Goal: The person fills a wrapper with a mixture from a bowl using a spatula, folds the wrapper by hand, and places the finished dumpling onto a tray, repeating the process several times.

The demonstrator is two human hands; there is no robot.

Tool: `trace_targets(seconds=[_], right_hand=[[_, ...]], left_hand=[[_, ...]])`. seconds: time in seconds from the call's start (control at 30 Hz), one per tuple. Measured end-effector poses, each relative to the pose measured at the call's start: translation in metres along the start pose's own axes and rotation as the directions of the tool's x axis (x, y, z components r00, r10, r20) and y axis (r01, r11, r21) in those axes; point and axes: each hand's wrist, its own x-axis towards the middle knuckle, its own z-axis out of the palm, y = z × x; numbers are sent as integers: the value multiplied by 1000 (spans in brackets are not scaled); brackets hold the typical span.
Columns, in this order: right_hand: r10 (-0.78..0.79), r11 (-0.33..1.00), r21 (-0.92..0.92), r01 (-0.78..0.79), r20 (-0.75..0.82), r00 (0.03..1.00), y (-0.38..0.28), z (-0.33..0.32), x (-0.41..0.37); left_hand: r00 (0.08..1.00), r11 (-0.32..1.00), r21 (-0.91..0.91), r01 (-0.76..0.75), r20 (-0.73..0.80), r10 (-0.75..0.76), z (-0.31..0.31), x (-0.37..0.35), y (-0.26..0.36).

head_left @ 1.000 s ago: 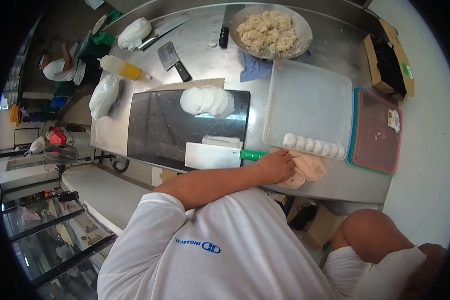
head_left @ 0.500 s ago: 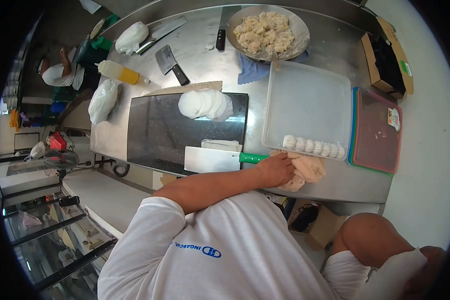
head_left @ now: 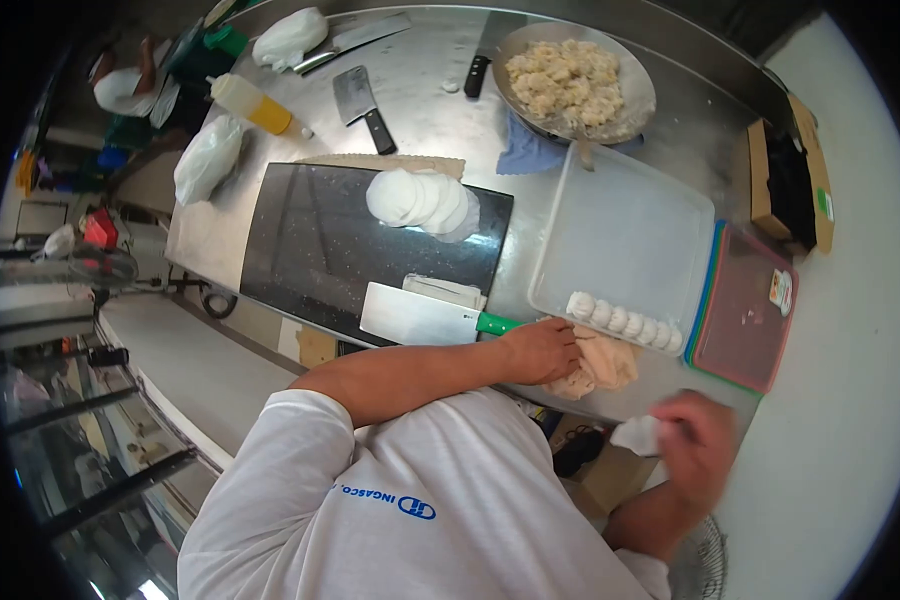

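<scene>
My left hand point(head_left: 543, 351) rests at the table's front edge, its fingers curled onto a crumpled peach cloth point(head_left: 602, 362). Close by lies a wide cleaver point(head_left: 415, 314) with a green handle, partly behind that hand. My right hand point(head_left: 698, 440), smeared by motion, is closed on a white tissue point(head_left: 637, 435) in front of the table. A row of pleated white dumplings point(head_left: 625, 322) lines the near side of a clear plastic tray point(head_left: 620, 230). Round white wrappers point(head_left: 420, 202) lie fanned out on a black board point(head_left: 310, 235).
A pan point(head_left: 642, 95) of pale filling stands at the back on a blue cloth point(head_left: 526, 150). More knives, including a small cleaver point(head_left: 355, 98), lie farther left near an oil bottle point(head_left: 253, 104). Coloured lids point(head_left: 740, 310) and a cardboard box point(head_left: 765, 200) are at right. Another person point(head_left: 125, 90) is far left.
My right hand has come up and leftward from the lower right corner, carrying the white tissue toward the table. My left hand stays at the peach cloth. The view has tilted slightly.
</scene>
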Motion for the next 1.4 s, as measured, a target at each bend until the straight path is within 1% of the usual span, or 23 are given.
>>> trace_targets(seconds=[0.03,0.07,0.13,0.2,0.3,0.4,0.63,0.73,0.8,0.9,0.93,0.97,1.0,1.07,1.1,1.13,1.17,1.2,1.23,1.27,1.3,1.33,1.4], right_hand=[[247,969,-16,-247,133,960,12,13,-2],[478,876,-68,-477,248,843,29,29,-6],[496,857,-308,-414,271,825,80,65,-26],[506,792,-458,-403,124,853,118,106,-40],[469,800,-427,-422,5,883,154,140,-50],[490,781,-473,-408,59,870,165,140,-50],[474,776,-483,-406,23,880,173,127,-59],[400,850,-358,-385,-36,916,163,114,-60],[648,751,-215,-625,51,760,146,94,-56],[674,735,-174,-656,72,736,120,70,-38],[675,733,-175,-657,67,735,117,68,-32],[629,777,-42,-628,59,775,114,71,-25],[582,807,92,-583,43,812,110,74,-16],[543,814,188,-550,92,835,91,83,7],[496,810,282,-515,140,857,82,90,19],[497,809,280,-516,140,856,75,99,29],[378,707,561,-431,215,900,67,109,38],[234,516,787,-337,248,940,61,118,47],[226,517,786,-339,257,940,55,127,56],[186,462,831,-309,250,950,49,136,65],[146,402,871,-283,244,959,45,142,73],[134,403,868,-291,259,957,48,148,79],[226,564,753,-340,255,940,56,162,87]], left_hand=[[999,1000,-22,10,49,-9,-2,0,0],[995,999,-43,15,100,-11,-5,0,-1],[996,998,-62,23,88,-17,-9,1,-4],[996,995,-100,14,84,-6,-7,5,0],[996,997,-22,77,39,-76,-2,6,3],[994,997,6,80,80,-80,2,4,3],[990,996,-38,81,121,-76,-6,4,0],[987,993,-86,86,145,-73,-4,1,-3],[986,988,-123,98,146,-79,-3,-2,-4],[984,950,-263,168,103,-145,-19,-3,-3],[979,873,-445,201,82,-184,-43,-1,-6],[972,761,-611,221,72,-225,-60,-2,-10],[973,762,-610,218,71,-221,-68,-7,-15],[899,496,-820,287,51,-435,-79,-22,-24],[900,496,-820,285,50,-434,-77,-30,-28],[762,166,-939,300,131,-634,-72,-39,-31],[588,-176,-960,217,272,-762,-68,-46,-33],[584,-174,-961,213,268,-766,-70,-50,-35],[528,-405,-914,-25,332,-782,-74,-54,-37],[486,-574,-770,-277,403,-776,-77,-60,-39],[549,-668,-657,-348,435,-714,-81,-66,-40],[539,-658,-660,-363,427,-726,-84,-70,-39],[611,-674,-522,-523,322,-723,-93,-77,-31]])
